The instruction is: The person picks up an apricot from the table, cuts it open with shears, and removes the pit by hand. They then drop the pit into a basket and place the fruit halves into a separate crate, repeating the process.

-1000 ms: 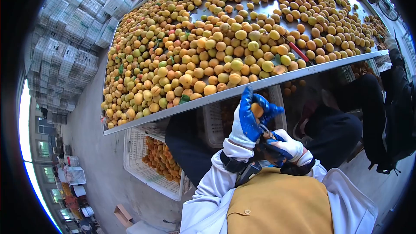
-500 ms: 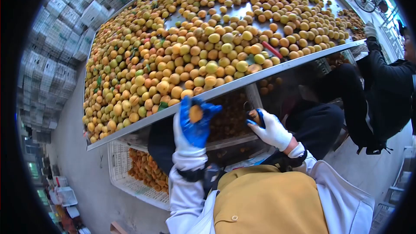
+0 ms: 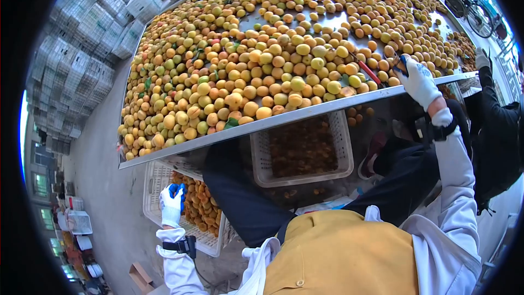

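Note:
My left hand [image 3: 173,203], in a white glove with a blue coated palm, is over the left side of a white crate [image 3: 150,199] of halved, pitted-looking apricots [image 3: 202,207]. Its fingers are curled in, and whatever they hold is hidden. My right hand [image 3: 419,83], gloved alike, reaches over the raised front rim of the sorting table [image 3: 262,129]. Its fingers are closed round a small hand tool, mostly covered by the glove, close to whole apricots [image 3: 295,84]. Left of this hand, a red-handled tool [image 3: 369,72] lies among the fruit.
Under the table stands another white crate [image 3: 262,164] with dark orange pieces. A co-worker in dark clothes [image 3: 499,142] sits at the right, one gloved hand at the table corner. Stacked crates [image 3: 82,65] line the left; a bicycle [image 3: 480,19] stands at upper right.
My left hand has moved down and left from the table edge to the crate; the apricot on its palm is out of sight. My right hand has gone up and right to the fruit.

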